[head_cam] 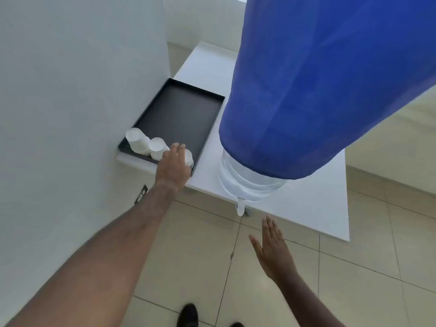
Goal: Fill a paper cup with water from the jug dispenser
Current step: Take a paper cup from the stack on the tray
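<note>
Shoes point(187, 315) at the bottom edge of the frame, then two bare forearms reaching up over the tiled floor. At centre left, the left hand point(173, 165) is laid over a paper cup point(188, 158) in the near corner of the black tray point(179, 112); whether its fingers have closed on it I cannot tell. Two stacks of cups point(147, 143) sit just beside it, to the left. Lower right of centre, the right hand point(273, 246) hangs flat and wide, holding nothing, below the white tap point(240, 207) of the blue-covered jug point(306, 90). Nested cups tend to cling, so I'd guess a quick pull could lift several or topple a stack. That tap overhangs the table edge, so a poorly placed cup would send water to the floor.
</note>
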A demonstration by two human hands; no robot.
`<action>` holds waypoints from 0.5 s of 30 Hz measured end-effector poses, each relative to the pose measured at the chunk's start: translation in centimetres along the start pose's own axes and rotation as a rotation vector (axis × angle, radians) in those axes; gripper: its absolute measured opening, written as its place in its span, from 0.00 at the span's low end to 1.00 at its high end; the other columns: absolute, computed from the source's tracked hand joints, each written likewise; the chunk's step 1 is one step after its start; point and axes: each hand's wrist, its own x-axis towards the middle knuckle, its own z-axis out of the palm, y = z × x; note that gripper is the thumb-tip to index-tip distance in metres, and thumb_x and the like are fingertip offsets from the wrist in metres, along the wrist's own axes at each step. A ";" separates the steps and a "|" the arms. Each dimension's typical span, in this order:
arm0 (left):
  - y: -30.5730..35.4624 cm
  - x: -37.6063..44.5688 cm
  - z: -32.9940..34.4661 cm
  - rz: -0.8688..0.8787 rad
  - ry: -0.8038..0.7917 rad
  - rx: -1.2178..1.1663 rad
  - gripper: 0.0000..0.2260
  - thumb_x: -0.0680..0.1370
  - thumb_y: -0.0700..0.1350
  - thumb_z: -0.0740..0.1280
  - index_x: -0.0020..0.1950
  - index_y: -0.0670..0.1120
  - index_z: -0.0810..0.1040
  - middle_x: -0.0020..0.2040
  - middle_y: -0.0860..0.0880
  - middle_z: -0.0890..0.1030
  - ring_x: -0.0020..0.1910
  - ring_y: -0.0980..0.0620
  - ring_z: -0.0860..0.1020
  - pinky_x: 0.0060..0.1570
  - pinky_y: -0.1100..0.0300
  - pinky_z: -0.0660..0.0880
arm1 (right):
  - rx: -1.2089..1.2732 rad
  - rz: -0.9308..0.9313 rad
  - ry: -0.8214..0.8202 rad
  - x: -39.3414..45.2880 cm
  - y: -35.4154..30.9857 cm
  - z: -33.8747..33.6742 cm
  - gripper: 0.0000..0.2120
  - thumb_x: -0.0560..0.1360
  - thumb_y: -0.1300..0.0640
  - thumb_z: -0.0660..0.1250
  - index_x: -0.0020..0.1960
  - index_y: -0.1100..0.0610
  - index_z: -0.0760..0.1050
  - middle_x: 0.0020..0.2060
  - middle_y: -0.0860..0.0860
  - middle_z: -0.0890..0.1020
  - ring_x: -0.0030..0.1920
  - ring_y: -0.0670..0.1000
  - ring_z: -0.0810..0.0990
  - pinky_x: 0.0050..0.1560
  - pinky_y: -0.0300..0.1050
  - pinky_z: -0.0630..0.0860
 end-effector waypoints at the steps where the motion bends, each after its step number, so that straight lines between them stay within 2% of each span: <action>1: -0.1 0.8 0.0 -0.021 -0.021 -0.004 0.31 0.80 0.47 0.70 0.81 0.42 0.64 0.78 0.43 0.67 0.68 0.36 0.74 0.62 0.42 0.79 | -0.011 0.003 0.010 0.3 0.2 0.4 0.53 0.74 0.22 0.26 0.87 0.55 0.38 0.86 0.49 0.38 0.87 0.49 0.37 0.87 0.49 0.41; 4: -0.3 2.2 0.6 -0.025 -0.091 0.034 0.33 0.82 0.51 0.69 0.82 0.42 0.61 0.79 0.43 0.66 0.70 0.37 0.72 0.66 0.42 0.77 | -0.025 0.015 0.006 1.4 0.7 0.7 0.51 0.75 0.23 0.26 0.87 0.54 0.37 0.86 0.48 0.37 0.87 0.48 0.36 0.88 0.51 0.42; 7: -0.1 2.8 2.0 -0.027 -0.128 0.041 0.30 0.83 0.48 0.67 0.81 0.41 0.62 0.77 0.42 0.69 0.69 0.37 0.73 0.64 0.43 0.77 | -0.025 0.020 0.018 2.5 1.3 1.0 0.49 0.77 0.24 0.29 0.87 0.55 0.38 0.87 0.49 0.38 0.87 0.48 0.37 0.86 0.48 0.40; 10: 0.3 3.2 2.1 -0.041 -0.117 0.006 0.25 0.83 0.44 0.65 0.78 0.40 0.65 0.73 0.40 0.72 0.67 0.37 0.74 0.62 0.43 0.76 | -0.023 0.021 0.015 3.2 1.7 0.7 0.50 0.76 0.23 0.29 0.87 0.55 0.38 0.87 0.49 0.39 0.87 0.49 0.37 0.86 0.47 0.39; 15: 0.1 3.1 2.0 -0.004 0.011 -0.100 0.25 0.81 0.41 0.68 0.77 0.38 0.67 0.71 0.38 0.74 0.64 0.33 0.75 0.62 0.39 0.76 | -0.005 0.033 0.028 3.6 2.2 0.6 0.48 0.78 0.25 0.31 0.87 0.56 0.39 0.87 0.50 0.40 0.87 0.50 0.38 0.86 0.47 0.39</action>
